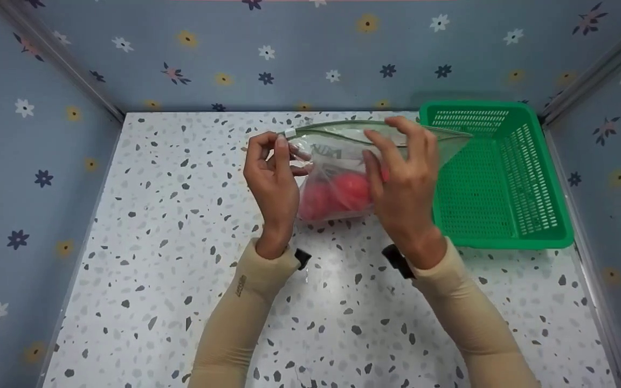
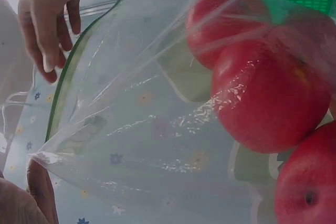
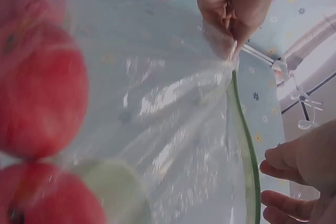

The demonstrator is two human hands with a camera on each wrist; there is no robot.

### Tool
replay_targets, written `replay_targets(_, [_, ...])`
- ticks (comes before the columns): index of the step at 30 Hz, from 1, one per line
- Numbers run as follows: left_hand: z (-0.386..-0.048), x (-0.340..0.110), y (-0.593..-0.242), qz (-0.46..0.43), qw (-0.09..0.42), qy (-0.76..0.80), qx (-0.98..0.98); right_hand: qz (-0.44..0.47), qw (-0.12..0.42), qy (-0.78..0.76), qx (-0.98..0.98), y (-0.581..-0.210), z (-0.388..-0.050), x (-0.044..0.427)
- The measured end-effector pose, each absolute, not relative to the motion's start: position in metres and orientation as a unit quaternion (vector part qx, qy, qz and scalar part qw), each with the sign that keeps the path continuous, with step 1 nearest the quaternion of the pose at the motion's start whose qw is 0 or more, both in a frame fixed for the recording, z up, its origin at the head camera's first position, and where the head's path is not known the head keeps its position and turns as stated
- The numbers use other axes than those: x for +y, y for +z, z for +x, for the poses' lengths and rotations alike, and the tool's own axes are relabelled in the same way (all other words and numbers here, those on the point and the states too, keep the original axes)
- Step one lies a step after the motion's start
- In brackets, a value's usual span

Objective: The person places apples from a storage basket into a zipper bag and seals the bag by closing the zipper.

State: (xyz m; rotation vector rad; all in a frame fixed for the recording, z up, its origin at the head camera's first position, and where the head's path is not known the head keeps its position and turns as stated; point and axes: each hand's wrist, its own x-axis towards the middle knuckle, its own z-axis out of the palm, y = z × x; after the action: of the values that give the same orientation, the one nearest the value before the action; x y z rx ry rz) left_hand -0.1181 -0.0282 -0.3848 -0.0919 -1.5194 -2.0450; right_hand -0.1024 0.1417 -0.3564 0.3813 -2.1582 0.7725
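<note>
A clear zip bag (image 1: 321,161) with a green seal strip stands upright on the table, holding several red apples (image 2: 270,95) low inside. At its left top corner, by a white slider (image 1: 289,132), my left hand (image 1: 274,170) pinches the bag between thumb and fingertips. The right wrist view shows that pinch (image 3: 236,3) bunching the film into folds. My right hand (image 1: 407,178) is at the right part of the bag's mouth, fingers apart and loosely bent beside the green strip (image 3: 247,124). Whether those fingertips touch the strip is hard to tell.
A green plastic basket (image 1: 545,178) with slotted walls stands right of the bag, whose right corner overlaps it in view. The speckled white table (image 1: 181,215) meets flowered blue panels (image 1: 310,54) at the back and sides.
</note>
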Motion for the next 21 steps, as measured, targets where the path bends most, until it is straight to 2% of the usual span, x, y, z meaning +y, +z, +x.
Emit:
replay_targets(8, [-0.117, -0.027, -0.386, -0.033, 0.291, -0.770, -0.567, 0.214, 0.358, 0.253, -0.873, -0.349, -0.109, 0.095])
replay_targets(12, [-0.117, -0.026, -0.386, -0.028, 0.305, -0.764, -0.568, 0.225, 0.364, 0.225, -0.875, -0.345, -0.116, 0.077])
replay_targets(21, [-0.115, -0.024, -0.387, -0.025, 0.307, -0.766, -0.564, 0.232, 0.338, 0.212, -0.887, -0.339, -0.123, 0.063])
